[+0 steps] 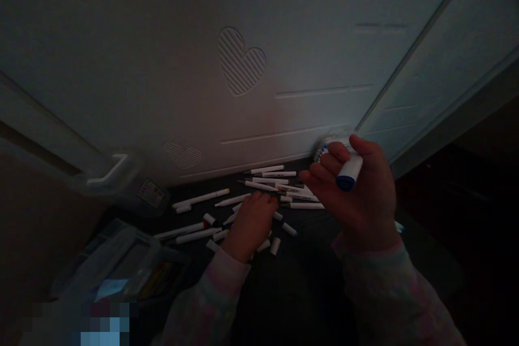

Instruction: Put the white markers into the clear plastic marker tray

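Observation:
My right hand [360,189] is raised on the right, its fingers curled around a white marker cap [351,167] whose dark blue end faces me. My left hand [252,224] is low among the scattered markers and caps, back of the hand up and fingers bent down. Its fingertips are mostly hidden, with a spot of orange beside them. White markers [267,181], several uncapped with thin tips, lie beyond it. More markers [198,235] are on its left. Loose white caps lie close by, one a short cap [275,246] near the wrist.
The dark tabletop [308,270] backs onto a white panel [203,108] with embossed hearts. On the left stand a clear plastic container [141,189] with a label and a clear box or lid [133,254]. Behind my right hand is a partly hidden clear bundle [324,146].

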{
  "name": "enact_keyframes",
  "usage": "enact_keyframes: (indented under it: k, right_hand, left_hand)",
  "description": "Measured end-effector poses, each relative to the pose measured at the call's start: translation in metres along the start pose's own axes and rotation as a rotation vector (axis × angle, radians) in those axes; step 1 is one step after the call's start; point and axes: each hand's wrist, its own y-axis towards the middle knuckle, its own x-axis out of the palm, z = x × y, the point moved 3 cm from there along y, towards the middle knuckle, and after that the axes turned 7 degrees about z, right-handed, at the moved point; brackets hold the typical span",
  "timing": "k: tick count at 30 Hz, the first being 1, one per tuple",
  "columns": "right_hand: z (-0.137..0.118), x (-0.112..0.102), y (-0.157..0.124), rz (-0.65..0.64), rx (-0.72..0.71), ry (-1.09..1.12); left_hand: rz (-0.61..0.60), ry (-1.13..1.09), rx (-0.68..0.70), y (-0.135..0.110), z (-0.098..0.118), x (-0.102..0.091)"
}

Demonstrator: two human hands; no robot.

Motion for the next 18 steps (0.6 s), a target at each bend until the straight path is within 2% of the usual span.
enact_keyframes:
  k: [6,18]
  right_hand:
    - [-0.001,0.0,0.001,0.012,0.007,0.024]
    - [-0.003,-0.002,0.002,0.0,0.008,0.039]
  left_hand:
    - [-0.05,0.033,-0.084,-0.002,-0.023,-0.014]
    - [-0.095,0.033,-0.107,-0.001,-0.019,0.007]
